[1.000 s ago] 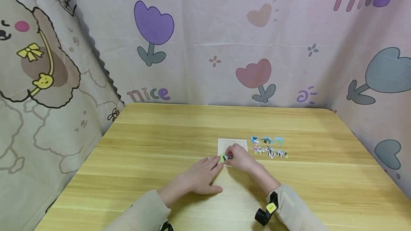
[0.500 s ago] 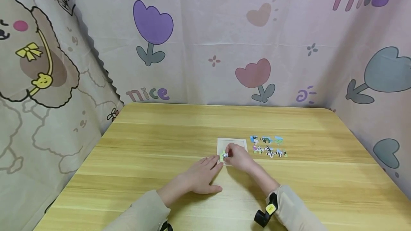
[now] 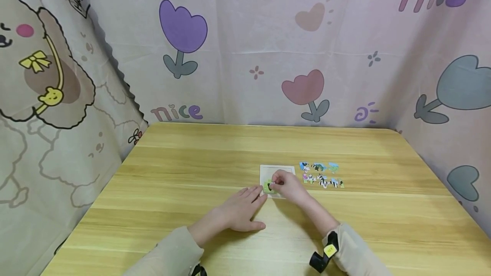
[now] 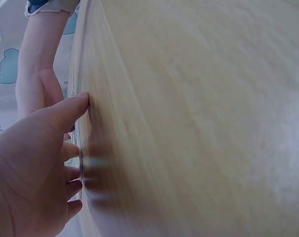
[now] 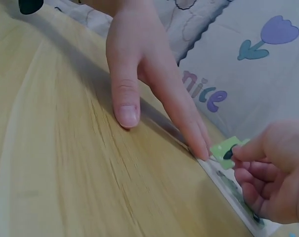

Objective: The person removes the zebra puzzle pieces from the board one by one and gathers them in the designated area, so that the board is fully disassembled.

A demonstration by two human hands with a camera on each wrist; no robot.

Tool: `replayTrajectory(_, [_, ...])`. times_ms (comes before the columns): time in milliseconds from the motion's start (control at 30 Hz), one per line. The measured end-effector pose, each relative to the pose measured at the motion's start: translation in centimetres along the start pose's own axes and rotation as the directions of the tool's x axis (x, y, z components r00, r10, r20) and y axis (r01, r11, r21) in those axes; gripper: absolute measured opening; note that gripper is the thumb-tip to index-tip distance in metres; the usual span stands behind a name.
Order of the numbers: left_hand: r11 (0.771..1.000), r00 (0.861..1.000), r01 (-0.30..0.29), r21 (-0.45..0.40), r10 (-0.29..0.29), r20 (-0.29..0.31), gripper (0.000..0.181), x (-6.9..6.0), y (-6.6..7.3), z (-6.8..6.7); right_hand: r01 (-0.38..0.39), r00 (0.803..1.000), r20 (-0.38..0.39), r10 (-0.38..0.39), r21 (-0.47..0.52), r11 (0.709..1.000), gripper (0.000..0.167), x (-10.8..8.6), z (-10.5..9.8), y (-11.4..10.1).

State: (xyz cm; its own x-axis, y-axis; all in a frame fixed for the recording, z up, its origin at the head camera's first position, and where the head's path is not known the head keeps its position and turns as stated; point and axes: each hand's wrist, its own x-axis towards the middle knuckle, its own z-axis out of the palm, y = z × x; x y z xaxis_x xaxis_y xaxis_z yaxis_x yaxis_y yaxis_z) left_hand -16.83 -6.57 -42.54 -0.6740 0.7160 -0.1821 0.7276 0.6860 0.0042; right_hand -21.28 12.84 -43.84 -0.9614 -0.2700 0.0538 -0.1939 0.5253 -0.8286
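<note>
My right hand [image 3: 289, 185] pinches a small green jigsaw piece [image 5: 226, 152] with a black patch between thumb and forefinger, its other fingers curled. The piece is held tilted over the near left part of a white puzzle tray [image 3: 264, 171]. In the right wrist view, more green printed surface shows in the tray under the hand, partly hidden. My left hand [image 3: 242, 208] lies with fingers extended on the table, its fingertips at the tray's near left edge. In the left wrist view its thumb [image 4: 72, 109] and fingers touch the tabletop.
Several loose jigsaw pieces [image 3: 323, 181] with black-and-white animal prints lie in two rows right of the tray. The wooden table [image 3: 184, 161] ends at a printed cloth backdrop [image 3: 238, 24]. A black wrist camera [image 3: 318, 261] sits on the right sleeve.
My right hand has shifted slightly right and its grip on the piece has changed, turning the piece so more green and its black patch show. The left hand stays in place.
</note>
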Motion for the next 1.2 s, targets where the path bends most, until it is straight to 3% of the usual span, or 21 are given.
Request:
replayTrajectory(333, [1.000, 1.000, 0.003, -0.027, -0.002, 0.011, 0.080, 0.1, -0.1, 0.0, -0.078, 0.995, -0.043, 0.087, 0.190, 0.979, 0.012, -1.0, -2.5, 0.8])
replayTrajectory(667, [1.000, 1.000, 0.000, -0.025, 0.000, 0.004, 0.080, 0.0, -0.1, 0.2, -0.118, 0.989, -0.058, 0.133, 0.214, 0.970, 0.015, -3.3, -7.0, 3.4])
replayTrajectory(933, [1.000, 1.000, -0.003, -0.031, 0.003, 0.000, 0.080, 0.0, -0.1, 0.2, -0.164, 0.984, -0.045, 0.171, 0.130, 0.978, 0.014, -4.9, -8.8, 5.5])
replayTrajectory(1200, [0.999, 1.000, -0.005, -0.033, 0.005, -0.005, 0.080, 0.1, -0.1, 0.3, -0.122, 0.991, -0.062, 0.116, -0.106, 0.987, 0.010, -4.9, -8.5, 5.7])
